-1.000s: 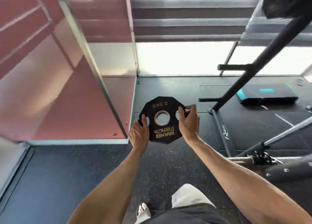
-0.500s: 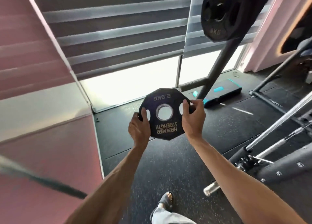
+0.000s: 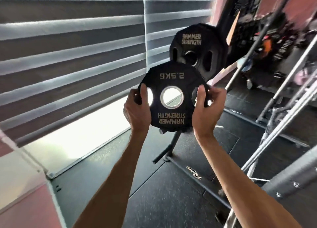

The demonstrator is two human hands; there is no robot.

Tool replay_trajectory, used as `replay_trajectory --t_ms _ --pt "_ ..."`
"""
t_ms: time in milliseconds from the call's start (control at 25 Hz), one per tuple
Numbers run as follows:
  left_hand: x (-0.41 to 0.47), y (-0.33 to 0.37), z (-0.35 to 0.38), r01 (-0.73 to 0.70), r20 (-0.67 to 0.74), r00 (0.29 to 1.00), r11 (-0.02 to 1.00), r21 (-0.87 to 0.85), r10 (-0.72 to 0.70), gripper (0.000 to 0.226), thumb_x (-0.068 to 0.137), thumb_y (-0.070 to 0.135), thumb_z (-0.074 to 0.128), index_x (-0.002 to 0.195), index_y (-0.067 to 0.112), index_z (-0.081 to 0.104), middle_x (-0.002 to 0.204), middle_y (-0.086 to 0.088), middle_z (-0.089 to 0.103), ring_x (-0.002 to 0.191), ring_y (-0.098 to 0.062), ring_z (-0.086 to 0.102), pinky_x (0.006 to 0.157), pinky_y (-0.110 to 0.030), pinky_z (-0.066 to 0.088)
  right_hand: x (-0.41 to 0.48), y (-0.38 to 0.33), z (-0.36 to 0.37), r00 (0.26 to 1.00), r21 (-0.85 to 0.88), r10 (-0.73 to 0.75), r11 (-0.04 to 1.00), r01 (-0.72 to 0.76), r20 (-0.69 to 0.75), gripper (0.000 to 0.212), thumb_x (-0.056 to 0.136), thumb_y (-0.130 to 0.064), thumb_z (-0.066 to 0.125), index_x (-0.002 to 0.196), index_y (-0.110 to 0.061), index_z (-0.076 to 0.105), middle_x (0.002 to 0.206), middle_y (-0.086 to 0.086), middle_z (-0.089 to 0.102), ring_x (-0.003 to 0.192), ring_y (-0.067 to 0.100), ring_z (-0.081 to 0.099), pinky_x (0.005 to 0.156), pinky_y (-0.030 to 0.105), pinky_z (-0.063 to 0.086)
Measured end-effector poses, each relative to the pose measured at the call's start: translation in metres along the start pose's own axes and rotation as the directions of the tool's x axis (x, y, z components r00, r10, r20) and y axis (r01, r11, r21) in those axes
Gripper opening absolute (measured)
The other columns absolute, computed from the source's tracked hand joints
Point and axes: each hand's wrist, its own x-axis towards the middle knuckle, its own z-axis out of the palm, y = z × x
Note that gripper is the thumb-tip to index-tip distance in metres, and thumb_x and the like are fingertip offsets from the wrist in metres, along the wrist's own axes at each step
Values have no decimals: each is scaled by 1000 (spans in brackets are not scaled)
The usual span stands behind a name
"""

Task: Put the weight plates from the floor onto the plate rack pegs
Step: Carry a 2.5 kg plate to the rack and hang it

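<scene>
I hold a small black 2.5 kg weight plate [image 3: 171, 83] upright at chest height, its lettering upside down. My left hand [image 3: 135, 111] grips its left edge with fingers through the left slot. My right hand [image 3: 207, 109] grips the right edge the same way. Just behind and up to the right hangs a larger black plate [image 3: 197, 44] on the plate rack [image 3: 173, 142], whose dark upright runs down to a foot on the floor. The peg itself is hidden behind the plates.
Striped window blinds [image 3: 77, 56] fill the left and back. Steel barbell bars [image 3: 281, 93] and a dark machine frame [image 3: 291, 176] slant across the right side. Black rubber flooring [image 3: 163, 193] lies below, and a pink wall panel [image 3: 25, 202] at lower left.
The view has swung right and up. The held plate has risen and come close to the larger plate on the rack, which now sits right behind it. Both hands keep their grip.
</scene>
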Motion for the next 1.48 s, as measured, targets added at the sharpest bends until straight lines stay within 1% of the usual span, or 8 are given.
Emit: replay_trajectory --t_ms 360,520,720,880,1040,1160,1360,1480 --pt "102 7 85 -114 183 972 976 -183 148 38 97 49 51 72 21 55 60 13 54 53 0 49 56 -25 43 59 12 64 957 -129 -176 980 149 -231 16 97 -20 62 103 -8 54 87 -2 62 78 11 61 73 31 54" --pt "122 -1 119 -108 257 953 973 -206 160 39 98 49 49 76 18 57 62 15 55 57 1 53 62 -27 49 75 27 80 931 -213 -231 961 174 -281 15 98 -17 61 104 -4 56 88 -9 60 79 4 60 74 24 51" --pt "134 -17 160 -87 322 932 965 -249 167 42 96 59 43 79 23 57 70 13 62 68 -14 65 71 -42 57 92 50 88 910 -280 -275 941 188 -311 21 98 -17 62 106 1 56 88 -6 62 78 1 61 73 18 50" --pt "135 -32 182 -41 338 933 969 -244 125 45 97 58 39 82 20 56 64 19 56 61 -2 59 73 -45 57 105 67 95 901 -370 -329 904 214 -283 19 97 -12 63 103 5 56 86 -12 59 78 -5 59 72 12 46" --pt "137 -43 192 -53 301 945 965 -257 132 45 100 51 36 88 13 57 60 22 53 56 7 54 66 -36 56 113 80 101 892 -453 -402 848 277 -207 17 98 -9 60 102 5 53 85 -16 56 76 -10 57 67 13 46" --pt "144 -51 202 -30 334 936 969 -246 113 39 103 44 38 94 11 56 60 20 52 53 5 54 62 -33 54 120 84 110 923 -498 -347 837 225 -166 24 100 -26 58 104 -4 50 84 -6 62 76 6 63 65 33 54" --pt "140 -55 218 9 436 892 960 -280 119 30 107 34 34 105 8 48 59 13 53 48 2 56 44 -16 41 131 89 109 914 -635 -405 716 291 -37 31 102 -33 53 109 -3 50 99 3 64 86 19 65 70 28 55" --pt "141 -58 229 5 500 855 963 -269 135 31 107 35 33 111 7 47 67 16 54 50 -2 57 46 -27 46 144 90 105 940 -723 -342 644 251 22 35 103 -38 47 111 -5 48 103 9 67 90 25 67 69 37 56"
